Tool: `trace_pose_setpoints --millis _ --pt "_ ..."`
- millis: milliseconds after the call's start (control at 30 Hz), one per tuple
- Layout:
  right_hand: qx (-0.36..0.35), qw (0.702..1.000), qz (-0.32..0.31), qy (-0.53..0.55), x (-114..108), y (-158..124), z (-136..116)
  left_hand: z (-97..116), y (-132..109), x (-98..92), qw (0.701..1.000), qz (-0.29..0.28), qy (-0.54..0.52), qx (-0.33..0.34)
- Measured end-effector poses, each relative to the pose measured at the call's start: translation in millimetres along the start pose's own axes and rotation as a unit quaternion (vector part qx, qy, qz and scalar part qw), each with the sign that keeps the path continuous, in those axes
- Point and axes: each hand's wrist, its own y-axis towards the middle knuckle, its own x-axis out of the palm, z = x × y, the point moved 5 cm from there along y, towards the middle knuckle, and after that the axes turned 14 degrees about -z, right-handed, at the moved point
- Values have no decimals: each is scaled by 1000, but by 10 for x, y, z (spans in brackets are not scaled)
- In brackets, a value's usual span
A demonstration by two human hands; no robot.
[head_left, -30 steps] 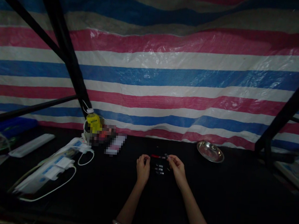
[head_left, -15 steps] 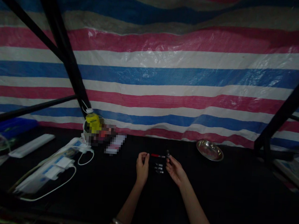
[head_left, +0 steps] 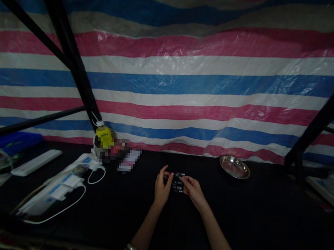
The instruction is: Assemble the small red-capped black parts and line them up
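My left hand (head_left: 162, 187) is at the left ends of a short row of small slim pieces. Its index finger points up, apart from the thumb, and the thumb lies against the red end of one piece (head_left: 171, 173), mostly hidden by the hand. Across from it, my right hand (head_left: 193, 191) pinches a small dark, silvery stick (head_left: 178, 176) between thumb and index finger, tilted over the row. Below that lie several dark pieces (head_left: 177, 187) with shiny silver ends, side by side on the black table (head_left: 252, 218). Their exact kind is too small and dark to tell.
A round metal dish (head_left: 235, 167) stands at the back right. To the left are a power strip (head_left: 56, 187) with white cables, a long white box (head_left: 37, 163), a yellow bottle (head_left: 104, 136) and a blurred-out card (head_left: 129, 161). Black frame posts (head_left: 74, 63) and a striped sheet rise behind.
My right hand has brought its small stick left and down over the row. My left hand has shifted slightly right, its index finger lifting, and now covers much of the red piece.
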Motion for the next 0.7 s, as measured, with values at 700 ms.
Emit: trace_pose_setpoints --millis 700 --pt "-34 795 34 -605 171 -188 -299 -266 89 -26 1000 24 -1 -17"
